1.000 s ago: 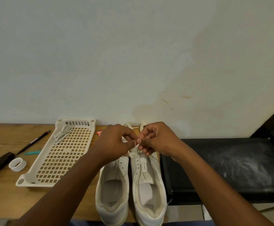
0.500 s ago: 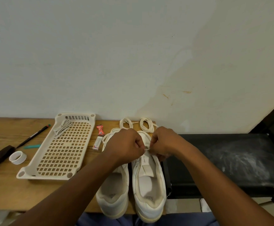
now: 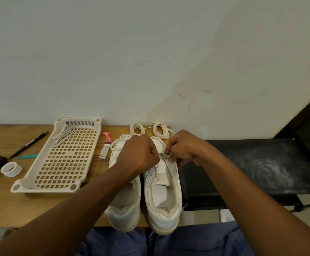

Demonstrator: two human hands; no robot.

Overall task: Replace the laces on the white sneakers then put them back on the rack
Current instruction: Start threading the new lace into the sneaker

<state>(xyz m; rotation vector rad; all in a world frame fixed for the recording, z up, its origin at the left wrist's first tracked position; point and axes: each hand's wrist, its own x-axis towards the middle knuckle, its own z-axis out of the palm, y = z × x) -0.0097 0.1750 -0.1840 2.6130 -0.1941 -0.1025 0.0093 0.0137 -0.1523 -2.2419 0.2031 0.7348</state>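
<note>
Two white sneakers side by side at the near edge of the wooden table (image 3: 21, 207), heels overhanging slightly toward the lap, toes toward the wall. Left sneaker (image 3: 124, 204) partly hidden under the left forearm; right sneaker (image 3: 162, 200) right at the table's right edge, just beside the black rack (image 3: 261, 163), whose dusty top shelf lies bare and well apart from the hands' work.

Left hand (image 3: 138, 154) clenched over the eyelet area of the right sneaker, knuckles up; whatever lies inside the fist hidden, so cannot tell whether lace is held. Right hand (image 3: 184, 148) pinching a thin white lace (image 3: 166, 155) between thumb and fingertip at the upper eyelets, other fingers curled under. Tongue of the right sneaker lying flat and exposed below the hands.

Behind the toes, against the wall, two coiled laces (image 3: 137, 128) and (image 3: 160, 130), near each other but apart. A loose lace looped over the left sneaker's toe. Left of the shoes a small red wrapper (image 3: 107, 136) and a white eraser-like block (image 3: 104, 154), then a perforated cream tray (image 3: 39, 185) with a grey lace bundle (image 3: 62, 134) in its far corner. Further left a pen (image 3: 28, 145), a teal stick, a white tape ring (image 3: 11, 169), a dark object at the frame edge.

Versus half a second ago: hands drawn a little further apart, right hand shifted rightward with the lace pulled across; shoes, coils and tray unmoved
</note>
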